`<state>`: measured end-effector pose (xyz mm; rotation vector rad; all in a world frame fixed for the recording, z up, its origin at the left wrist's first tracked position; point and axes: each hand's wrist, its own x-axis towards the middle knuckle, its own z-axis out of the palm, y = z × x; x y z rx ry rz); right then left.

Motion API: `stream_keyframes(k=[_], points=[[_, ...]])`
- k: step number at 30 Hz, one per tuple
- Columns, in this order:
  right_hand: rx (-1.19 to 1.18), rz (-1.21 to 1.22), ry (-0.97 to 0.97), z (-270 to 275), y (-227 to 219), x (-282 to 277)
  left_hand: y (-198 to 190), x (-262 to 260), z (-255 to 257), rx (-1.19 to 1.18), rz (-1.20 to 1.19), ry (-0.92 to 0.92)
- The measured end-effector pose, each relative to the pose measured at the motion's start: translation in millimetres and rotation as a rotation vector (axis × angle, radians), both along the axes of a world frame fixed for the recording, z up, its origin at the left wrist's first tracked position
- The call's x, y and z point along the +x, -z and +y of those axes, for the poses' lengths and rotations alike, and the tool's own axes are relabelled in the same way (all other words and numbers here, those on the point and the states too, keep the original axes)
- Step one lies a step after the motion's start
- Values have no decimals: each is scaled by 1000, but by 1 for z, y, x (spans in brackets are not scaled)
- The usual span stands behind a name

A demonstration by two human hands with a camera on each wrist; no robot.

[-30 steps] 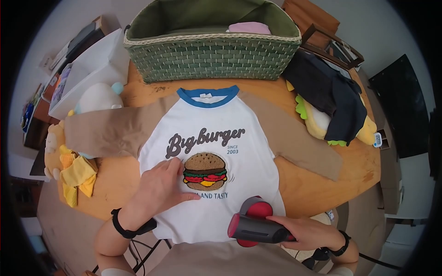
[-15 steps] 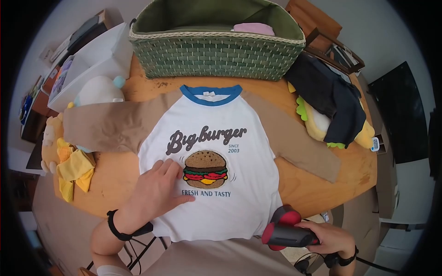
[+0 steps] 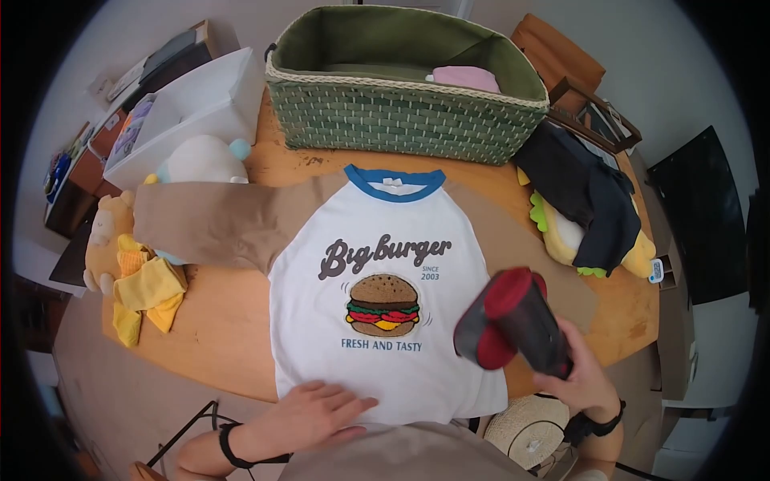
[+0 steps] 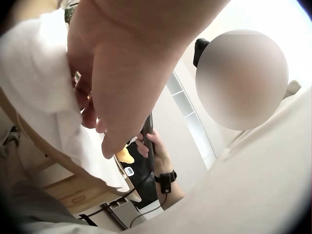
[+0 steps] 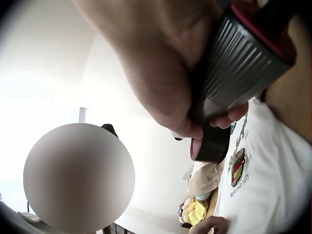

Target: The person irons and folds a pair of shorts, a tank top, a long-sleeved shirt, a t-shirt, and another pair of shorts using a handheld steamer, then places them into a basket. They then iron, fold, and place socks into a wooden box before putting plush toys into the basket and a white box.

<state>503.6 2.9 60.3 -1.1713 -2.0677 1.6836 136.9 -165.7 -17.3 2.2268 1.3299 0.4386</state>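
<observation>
The right hand (image 3: 579,375) is wrapped around the handle of a dark grey and red handheld garment steamer (image 3: 511,319), held up over the right hem corner of a white raglan T-shirt with tan sleeves and a burger print (image 3: 385,297). The left hand (image 3: 314,414) lies flat with straight fingers on the shirt's bottom hem, at the near edge of the round wooden surface (image 3: 216,337). The hem hangs over that edge. Bare wood lies left of the shirt's body and beyond its right sleeve. A green woven basket (image 3: 401,112) stands just past the collar. A dark garment (image 3: 581,192) half covers a plush toy on the right, so its shape is hard to make out.
</observation>
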Motion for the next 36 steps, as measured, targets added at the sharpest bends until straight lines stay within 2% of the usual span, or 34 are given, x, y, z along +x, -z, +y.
stream_keyframes(k=[2,5,8,10,11,13,15,17,20,24,26,28,29,31,35,36], points=[[57,65,77,22,4,-40,1,14,-3,32,21,28],[59,11,60,69,18,-82,-2,34,-2,97,23,92],[188,-56,2,108,34,-108,-7,52,5,146,-76,52],[34,-141,-33,129,39,-114,9,56,12,124,28,-143],[47,-20,-70,137,48,-119,17,56,12,133,22,-155],[39,-44,-109,147,48,-125,26,55,12,69,-23,-163],[21,-59,-134,148,48,-133,23,56,11,53,-9,-154],[151,-126,-187,145,46,-155,20,56,13,38,12,-148],[90,-96,-189,138,38,-191,20,55,13,14,-35,-141],[241,-73,-235,141,42,-229,20,53,12,14,-49,-138],[239,-71,-229,143,45,-245,19,54,13,16,-66,-139],[36,-142,-166,139,42,-259,16,54,13,4,-53,-149],[35,-144,-168,139,50,-262,17,55,12,3,-55,-151],[337,-30,-166,139,71,-264,18,56,12,27,-57,-169],[296,60,-155,127,68,-259,20,56,11,22,-40,-157],[134,54,-104,115,55,-254,22,57,10,33,-94,-188]])
